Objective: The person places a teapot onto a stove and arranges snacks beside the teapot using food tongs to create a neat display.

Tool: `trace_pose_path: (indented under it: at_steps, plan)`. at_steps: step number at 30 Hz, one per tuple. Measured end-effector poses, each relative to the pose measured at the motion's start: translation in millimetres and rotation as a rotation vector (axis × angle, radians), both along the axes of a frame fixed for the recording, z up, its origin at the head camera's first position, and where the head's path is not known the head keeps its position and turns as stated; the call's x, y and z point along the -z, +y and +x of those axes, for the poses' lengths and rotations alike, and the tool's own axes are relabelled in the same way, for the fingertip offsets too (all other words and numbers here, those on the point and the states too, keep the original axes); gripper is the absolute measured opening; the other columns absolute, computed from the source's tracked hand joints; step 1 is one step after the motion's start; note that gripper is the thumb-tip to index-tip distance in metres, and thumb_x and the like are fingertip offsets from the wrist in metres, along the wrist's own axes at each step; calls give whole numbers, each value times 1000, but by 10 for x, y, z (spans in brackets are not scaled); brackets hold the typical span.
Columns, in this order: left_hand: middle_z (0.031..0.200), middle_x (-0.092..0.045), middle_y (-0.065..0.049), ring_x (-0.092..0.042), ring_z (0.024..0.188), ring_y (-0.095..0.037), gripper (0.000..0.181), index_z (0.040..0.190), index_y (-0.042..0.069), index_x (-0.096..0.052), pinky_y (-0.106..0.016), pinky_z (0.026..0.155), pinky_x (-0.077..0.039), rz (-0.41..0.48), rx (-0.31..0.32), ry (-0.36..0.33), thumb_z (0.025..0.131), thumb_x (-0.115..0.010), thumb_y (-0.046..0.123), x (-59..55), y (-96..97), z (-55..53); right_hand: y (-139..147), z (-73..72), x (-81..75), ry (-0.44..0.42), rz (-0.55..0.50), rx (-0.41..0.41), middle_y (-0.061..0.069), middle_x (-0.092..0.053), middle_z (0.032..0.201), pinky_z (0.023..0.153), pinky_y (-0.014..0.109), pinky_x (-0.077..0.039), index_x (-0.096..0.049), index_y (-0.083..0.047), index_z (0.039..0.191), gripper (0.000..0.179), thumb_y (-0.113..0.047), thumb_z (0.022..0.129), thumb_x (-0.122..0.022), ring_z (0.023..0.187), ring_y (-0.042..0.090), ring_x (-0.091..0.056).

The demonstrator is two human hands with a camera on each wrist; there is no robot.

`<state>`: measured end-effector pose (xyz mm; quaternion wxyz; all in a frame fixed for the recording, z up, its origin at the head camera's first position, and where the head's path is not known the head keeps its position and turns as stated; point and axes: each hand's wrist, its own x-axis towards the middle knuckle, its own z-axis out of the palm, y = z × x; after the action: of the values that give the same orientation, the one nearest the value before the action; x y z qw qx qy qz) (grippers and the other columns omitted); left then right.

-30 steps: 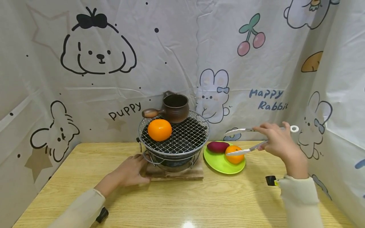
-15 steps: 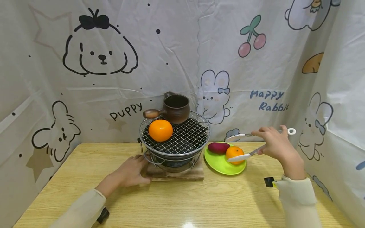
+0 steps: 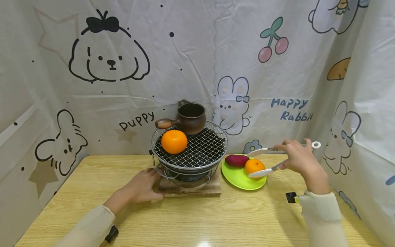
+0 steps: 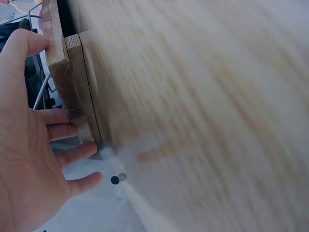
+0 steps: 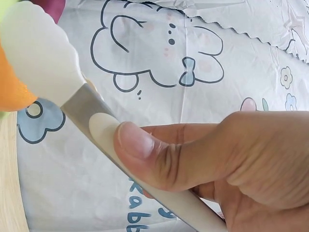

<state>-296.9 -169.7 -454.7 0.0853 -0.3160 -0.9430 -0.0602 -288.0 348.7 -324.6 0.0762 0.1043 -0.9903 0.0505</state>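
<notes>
My right hand (image 3: 300,157) grips white-tipped kitchen tongs (image 3: 262,173), thumb on one arm and fingers on the other. Their arms stand apart on both sides of an orange (image 3: 253,166), which lies on a green plate (image 3: 240,182) beside a purple sweet potato (image 3: 236,160). In the right wrist view, one scalloped tong tip (image 5: 41,48) is near the orange (image 5: 12,89); contact cannot be told. My left hand (image 3: 142,185) holds the left front corner of a wooden board (image 3: 192,190) under a round tabletop grill (image 3: 206,144); thumb and fingers (image 4: 79,153) touch its edges.
A smooth orange fruit (image 3: 174,141) lies on the grill mesh, before a brown clay pot (image 3: 191,123) whose wooden handle points left. Printed cloth (image 3: 185,51) walls in the back and sides of the wooden table (image 3: 234,219).
My right hand has moved slightly left and down with the tongs, bringing their tips around the orange. My left hand stays on the board.
</notes>
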Motion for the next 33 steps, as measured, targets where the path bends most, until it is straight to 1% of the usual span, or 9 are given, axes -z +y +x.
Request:
trace_pose_path:
  at_steps: [3,9,17,24,28,33]
  plan:
    - [144,-57,-21,-58,123,-37,91,146,-2,-50,-52,101,-50,0,2,4,79,-65,58,-2,3,0,6,-4,5,-9,5,4,23,-66,118,106,81,-11,-66,-1,131,71,-7,65,-92,108,44,-57]
    - [141,-60,-19,-60,119,-35,90,145,-2,-51,-50,98,-51,4,10,44,78,-64,57,2,11,-17,22,-12,12,-14,4,10,21,-68,112,105,81,-13,-68,-1,129,68,-8,66,-92,104,42,-59]
    - [142,-59,-20,-58,122,-37,92,146,-3,-49,-53,101,-50,4,1,7,78,-65,57,5,6,-1,28,-22,29,-25,0,15,22,-68,114,102,78,-17,-68,0,128,67,-10,66,-92,103,41,-59]
    - [141,-60,-19,-59,121,-35,91,146,-2,-49,-51,100,-50,0,-1,14,79,-65,57,14,1,4,34,-47,62,-31,4,17,21,-69,110,100,74,-21,-69,2,126,65,-11,66,-93,101,40,-59]
    - [140,-61,-19,-59,120,-35,90,145,-2,-51,-51,99,-51,7,3,18,78,-66,56,22,-1,5,45,-49,60,-32,-2,11,20,-69,109,101,75,-21,-70,1,124,64,-10,66,-93,100,39,-59]
    - [138,-61,-19,-60,119,-35,89,144,-1,-51,-52,99,-51,12,6,20,78,-66,56,26,4,0,53,-47,47,-31,-13,11,19,-71,108,96,68,-27,-70,1,125,63,-10,66,-93,99,38,-60]
